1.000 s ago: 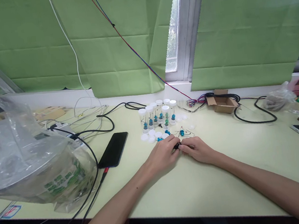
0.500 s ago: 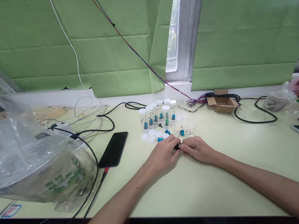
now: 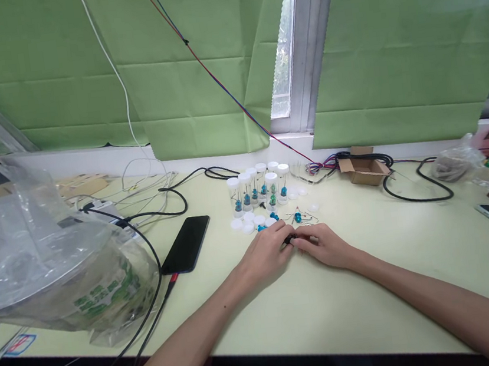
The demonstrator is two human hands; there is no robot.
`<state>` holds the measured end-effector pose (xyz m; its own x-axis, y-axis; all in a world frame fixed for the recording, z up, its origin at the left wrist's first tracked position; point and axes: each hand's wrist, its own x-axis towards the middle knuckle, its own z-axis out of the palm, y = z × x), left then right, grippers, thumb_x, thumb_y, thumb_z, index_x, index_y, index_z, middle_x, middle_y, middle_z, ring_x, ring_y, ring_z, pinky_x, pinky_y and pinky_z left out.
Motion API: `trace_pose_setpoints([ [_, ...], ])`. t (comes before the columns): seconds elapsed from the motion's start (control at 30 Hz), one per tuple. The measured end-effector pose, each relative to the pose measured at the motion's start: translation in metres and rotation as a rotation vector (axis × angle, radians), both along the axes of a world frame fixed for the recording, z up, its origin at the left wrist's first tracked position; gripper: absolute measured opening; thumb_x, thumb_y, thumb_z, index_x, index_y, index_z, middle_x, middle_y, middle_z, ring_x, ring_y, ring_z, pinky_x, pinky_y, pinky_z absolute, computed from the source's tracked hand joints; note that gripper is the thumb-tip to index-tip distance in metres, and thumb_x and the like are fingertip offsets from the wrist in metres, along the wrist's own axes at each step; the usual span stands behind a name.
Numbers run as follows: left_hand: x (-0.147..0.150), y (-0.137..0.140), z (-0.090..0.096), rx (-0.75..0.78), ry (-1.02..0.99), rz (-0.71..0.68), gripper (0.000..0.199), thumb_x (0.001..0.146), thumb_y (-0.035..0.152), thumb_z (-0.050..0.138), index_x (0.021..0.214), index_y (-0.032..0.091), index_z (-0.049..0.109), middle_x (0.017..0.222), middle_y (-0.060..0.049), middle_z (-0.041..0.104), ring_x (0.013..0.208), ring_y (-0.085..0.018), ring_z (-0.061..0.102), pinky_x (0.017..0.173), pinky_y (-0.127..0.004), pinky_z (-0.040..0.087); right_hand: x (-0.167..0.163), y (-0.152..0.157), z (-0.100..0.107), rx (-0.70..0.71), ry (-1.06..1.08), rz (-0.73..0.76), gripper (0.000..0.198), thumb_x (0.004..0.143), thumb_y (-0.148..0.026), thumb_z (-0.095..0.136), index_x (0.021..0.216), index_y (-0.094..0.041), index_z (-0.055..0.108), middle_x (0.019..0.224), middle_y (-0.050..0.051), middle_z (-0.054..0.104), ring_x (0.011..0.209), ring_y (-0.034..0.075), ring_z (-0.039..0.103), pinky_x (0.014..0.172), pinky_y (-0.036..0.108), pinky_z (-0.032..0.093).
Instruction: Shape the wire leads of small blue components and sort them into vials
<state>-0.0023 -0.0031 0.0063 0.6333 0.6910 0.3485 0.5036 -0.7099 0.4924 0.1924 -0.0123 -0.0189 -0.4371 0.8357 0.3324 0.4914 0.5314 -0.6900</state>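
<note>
- Your small, glossy black piece sits low over the pale yellow-green counter, between your two hands and mostly covered by them.
- Your left hand looks clamped on it, thumb and fingers closed; let that hand stay the steady one.
- Your right hand meets it from the other side, thumb and forefinger at its edge; you cannot tell from this view whether they grip or only touch.
- Work with small fingertip turns, wrists on the counter, so the piece neither slips nor tilts.
- Mind the blue part with thin metal legs just beyond your fingers; a careless knuckle could bend a leg.
- Keep clear, too, of the white round discs and the upright clear tubes with white caps behind them, which may tip easily.
- Against half a second ago, your right thumb lies flatter and reaches slightly further toward your left hand; your left hand, the tubes and the discs look unmoved.
</note>
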Motion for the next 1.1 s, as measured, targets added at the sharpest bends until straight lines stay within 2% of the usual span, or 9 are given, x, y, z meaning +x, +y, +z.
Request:
trace_pose_setpoints([
  [0.2, 0.0007, 0.0, 0.0006, -0.023, -0.026, -0.005, 0.012, 0.09, 0.016, 0.05, 0.09, 0.02, 0.062, 0.091, -0.002, 0.057, 0.078, -0.014, 0.056, 0.064, -0.025, 0.04, 0.0, 0.0024, -0.0013, 0.022, -0.01, -0.022, 0.041, 0.098, -0.034, 0.046, 0.06, -0.019, 0.051, 0.058, -0.002, 0.052, 0.055, 0.012, 0.047, 0.057, 0.025, 0.037],
  [0.37, 0.0004, 0.0001, 0.0017, -0.021, -0.036, -0.01, 0.015, 0.09, 0.015, 0.05, 0.086, 0.019, 0.064, 0.088, -0.002, 0.058, 0.08, -0.015, 0.056, 0.064, -0.025, 0.04, 0.0013, 0.0032, -0.0031, 0.031, 0.0, -0.012, 0.046, 0.1, -0.036, 0.042, 0.06, -0.019, 0.055, 0.059, -0.001, 0.058, 0.056, 0.011, 0.053, 0.062, 0.024, 0.042],
  [0.53, 0.0001, 0.0023, 0.0001, 0.01, -0.011, 0.003, 0.015, 0.087, 0.012, 0.051, 0.086, 0.019, 0.065, 0.083, -0.002, 0.059, 0.075, -0.015, 0.055, 0.063, -0.027, 0.04, 0.0009, 0.0025, -0.0024, 0.034, -0.015, -0.02, 0.045, 0.1, -0.034, 0.042, 0.06, -0.019, 0.055, 0.06, -0.001, 0.058, 0.057, 0.012, 0.053, 0.062, 0.025, 0.042],
  [0.6, -0.0002, 0.0034, -0.0013, 0.015, -0.02, 0.004, 0.017, 0.087, 0.011, 0.051, 0.091, 0.02, 0.066, 0.085, -0.002, 0.06, 0.076, -0.015, 0.056, 0.065, -0.027, 0.041, 0.0002, 0.0009, -0.0009, 0.002, -0.005, -0.026, 0.038, 0.099, -0.032, 0.044, 0.066, -0.019, 0.058, 0.061, -0.002, 0.058, 0.057, 0.012, 0.052, 0.061, 0.025, 0.042],
  [0.7, -0.0007, 0.0046, -0.0027, -0.001, -0.036, -0.008, 0.023, 0.087, 0.01, 0.052, 0.101, 0.021, 0.065, 0.09, -0.002, 0.061, 0.081, -0.015, 0.058, 0.069, -0.026, 0.042, -0.0002, -0.002, 0.0013, -0.051, 0.051, -0.026, 0.017, 0.095, -0.032, 0.052, 0.092, -0.02, 0.064, 0.065, -0.002, 0.06, 0.06, 0.013, 0.053, 0.058, 0.025, 0.042],
  [0.8, -0.001, 0.0052, -0.0027, -0.008, -0.027, -0.013, 0.023, 0.087, 0.01, 0.052, 0.103, 0.022, 0.065, 0.09, -0.002, 0.061, 0.081, -0.015, 0.057, 0.067, -0.026, 0.042, 0.0001, -0.0038, 0.0026, -0.046, 0.098, -0.005, 0.019, 0.092, -0.033, 0.057, 0.105, -0.019, 0.061, 0.067, -0.002, 0.059, 0.062, 0.014, 0.053, 0.058, 0.025, 0.042],
  [0.97, -0.0005, 0.0049, -0.0019, -0.001, -0.009, -0.007, 0.014, 0.088, 0.012, 0.052, 0.092, 0.019, 0.064, 0.087, -0.003, 0.06, 0.079, -0.016, 0.056, 0.066, -0.026, 0.041, 0.001, -0.0037, 0.0026, -0.02, 0.124, 0.016, 0.014, 0.093, -0.034, 0.056, 0.089, -0.02, 0.056, 0.069, -0.002, 0.059, 0.063, 0.013, 0.053, 0.059, 0.025, 0.042],
  [1.1, -0.0006, 0.0035, -0.0012, -0.008, 0.0, -0.019, 0.014, 0.089, 0.014, 0.05, 0.092, 0.019, 0.063, 0.087, -0.003, 0.06, 0.079, -0.016, 0.056, 0.066, -0.026, 0.041, 0.0007, -0.0033, 0.002, -0.023, 0.092, 0.01, 0.019, 0.095, -0.035, 0.053, 0.082, -0.021, 0.055, 0.066, -0.002, 0.059, 0.061, 0.013, 0.052, 0.058, 0.025, 0.041],
])
